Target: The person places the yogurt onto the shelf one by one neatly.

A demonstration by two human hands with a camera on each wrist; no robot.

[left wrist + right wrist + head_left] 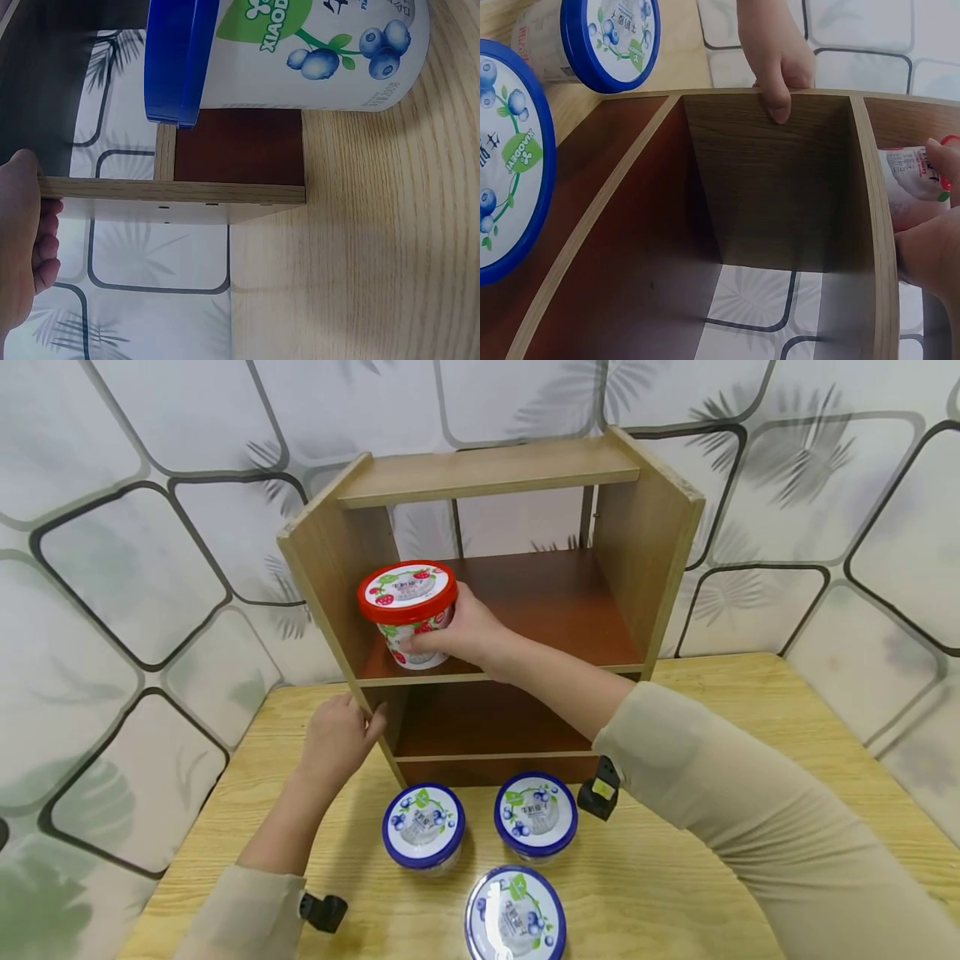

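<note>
My right hand point(480, 631) grips a tub point(408, 589) with a red lid and strawberry pictures, thumb in front and fingers around the far side. The tub is upright at the left end of the upper shelf point(555, 618) of a small wooden shelf unit. Its base is close over the shelf's front edge; I cannot tell whether it rests there. Lower down, my left hand point(337, 735) pinches the front edge of the unit's left side panel point(172, 191). The right wrist view shows its thumb inside the panel, and the left wrist view shows curled fingers outside.
Three blue-lidded blueberry tubs stand on the wooden table before the unit: one at left point(423, 827), one at right point(536, 816), one nearest me point(515, 917). A top board point(487, 468) spans above the upper shelf. Patterned wall covering point(840, 527) surrounds the table.
</note>
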